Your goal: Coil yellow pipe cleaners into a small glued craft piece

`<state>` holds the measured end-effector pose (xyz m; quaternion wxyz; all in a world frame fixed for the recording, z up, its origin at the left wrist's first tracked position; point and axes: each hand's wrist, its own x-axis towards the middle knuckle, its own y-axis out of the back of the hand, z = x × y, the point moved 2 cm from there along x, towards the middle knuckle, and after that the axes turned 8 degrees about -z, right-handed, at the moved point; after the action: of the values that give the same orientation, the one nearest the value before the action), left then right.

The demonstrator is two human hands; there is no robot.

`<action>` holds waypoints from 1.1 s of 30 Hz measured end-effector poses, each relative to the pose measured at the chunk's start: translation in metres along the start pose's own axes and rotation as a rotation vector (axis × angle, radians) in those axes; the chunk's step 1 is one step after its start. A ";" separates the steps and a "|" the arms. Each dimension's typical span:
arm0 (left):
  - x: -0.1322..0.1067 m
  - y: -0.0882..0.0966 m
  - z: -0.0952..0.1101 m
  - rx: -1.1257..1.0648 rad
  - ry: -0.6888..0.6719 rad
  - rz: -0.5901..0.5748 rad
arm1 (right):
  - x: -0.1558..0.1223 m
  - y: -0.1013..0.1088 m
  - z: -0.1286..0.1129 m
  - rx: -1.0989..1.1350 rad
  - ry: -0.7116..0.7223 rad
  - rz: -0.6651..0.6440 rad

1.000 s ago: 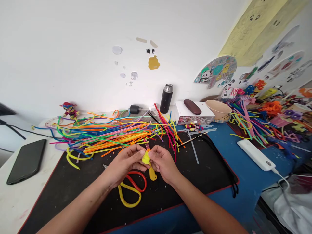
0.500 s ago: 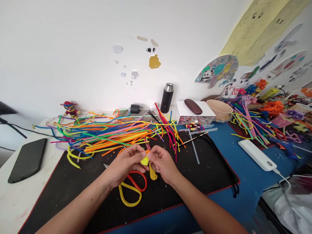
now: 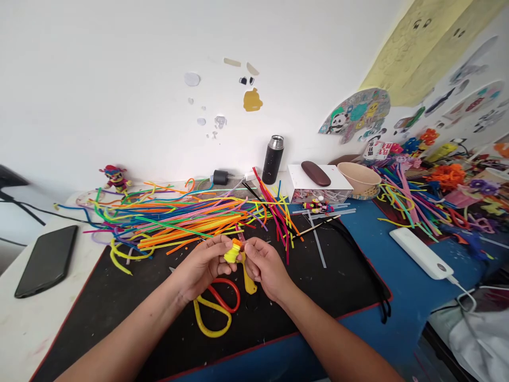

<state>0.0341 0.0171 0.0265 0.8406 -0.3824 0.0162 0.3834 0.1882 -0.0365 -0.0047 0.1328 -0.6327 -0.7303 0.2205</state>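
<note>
Looking down from the head view, the camera shows the left hand (image 3: pixel 204 262) pinching a small ridged yellow piece (image 3: pixel 231 255) between thumb and fingers, above the dark mat (image 3: pixel 167 345). A moment ago the two hands sat closer together around it and hid its upper end; now the piece leans out to the left and its orange top (image 3: pixel 236 242) shows plainly. The right hand (image 3: pixel 262 262) has slipped a little aside, its thumb and forefinger drawn together just beside that top. Whether its grip closes on a strand or on nothing, I cannot tell. The piece therefore seems to rest mainly in the left grip, leaving the right side more exposed for the fingers to work on.

Behind and below the hands, a yellow-handled tool (image 3: pixel 249 281) lies on the mat, partly covered by the right hand, and scissors (image 3: pixel 214 304) lie by the left wrist, their blades mostly hidden. Both crowd the space directly under the work. Farther back, a heap of coloured fuzzy stems (image 3: pixel 191 228) spreads across the mat's far edge, near the knuckles. A black flask (image 3: pixel 273 162), a white box (image 3: pixel 298 175) and a bowl (image 3: pixel 358 178) stand farther off on the table (image 3: pixel 409 297), out of the way.
</note>
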 end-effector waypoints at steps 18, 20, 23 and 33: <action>0.004 0.005 -0.009 0.053 -0.013 0.015 | 0.000 0.001 0.003 0.022 -0.028 0.061; 0.005 0.005 -0.009 0.075 -0.023 0.021 | 0.001 0.001 0.003 0.026 -0.032 0.059; 0.005 0.004 -0.008 0.111 -0.032 0.024 | 0.001 0.002 0.005 0.027 -0.034 0.058; 0.004 0.001 -0.008 0.175 -0.042 0.039 | 0.001 0.006 0.009 0.011 -0.039 0.040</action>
<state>0.0388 0.0150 0.0193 0.8633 -0.2989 0.0397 0.4048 0.1887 -0.0366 -0.0156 0.1177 -0.6422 -0.7185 0.2397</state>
